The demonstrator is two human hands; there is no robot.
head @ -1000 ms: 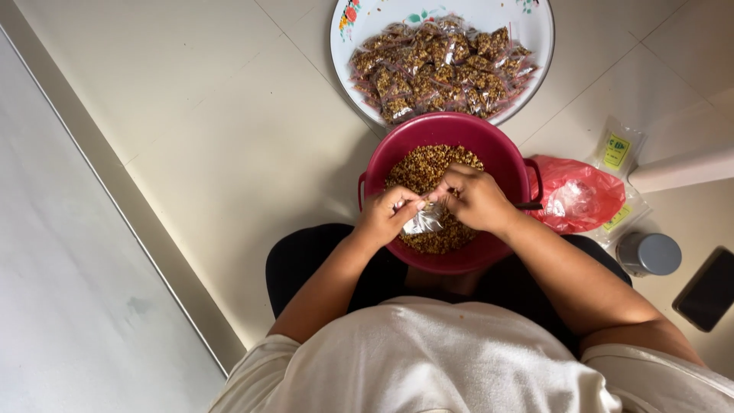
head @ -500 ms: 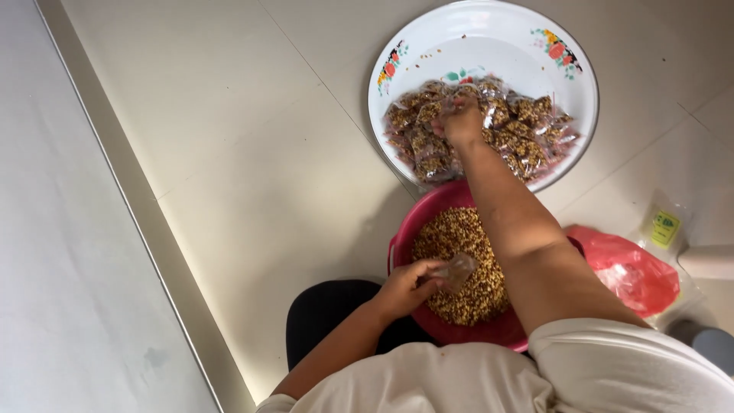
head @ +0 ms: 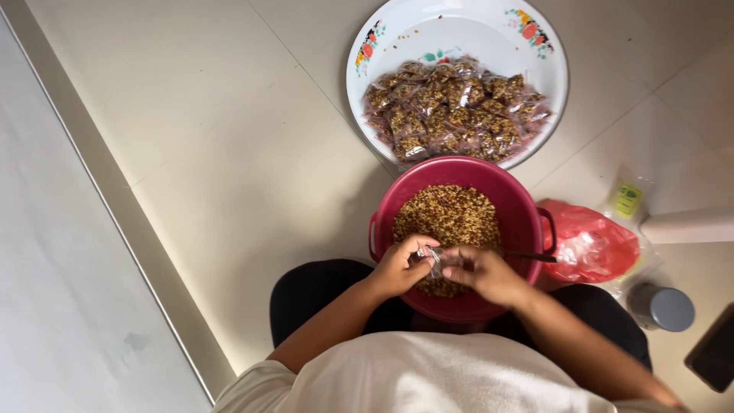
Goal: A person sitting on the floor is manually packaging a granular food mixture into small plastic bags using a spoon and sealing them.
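A red basin (head: 514, 200) full of brown grains (head: 449, 214) sits on the floor between my knees. Over its near edge, my left hand (head: 398, 265) and my right hand (head: 482, 273) meet and pinch a small clear plastic bag (head: 433, 258) between their fingers. Beyond the basin lies a round white tray (head: 428, 34) with flower prints, holding several small clear packets of grains (head: 455, 107).
A red plastic bag (head: 592, 246) lies right of the basin, with a clear packet bearing a green label (head: 628, 200) behind it. A grey-lidded jar (head: 662, 307) and a dark phone (head: 715, 350) are at the lower right. A raised ledge (head: 115, 222) runs diagonally at left.
My right hand has drawn back from the packets on the white tray to the basin and now joins the left hand on a small clear bag.
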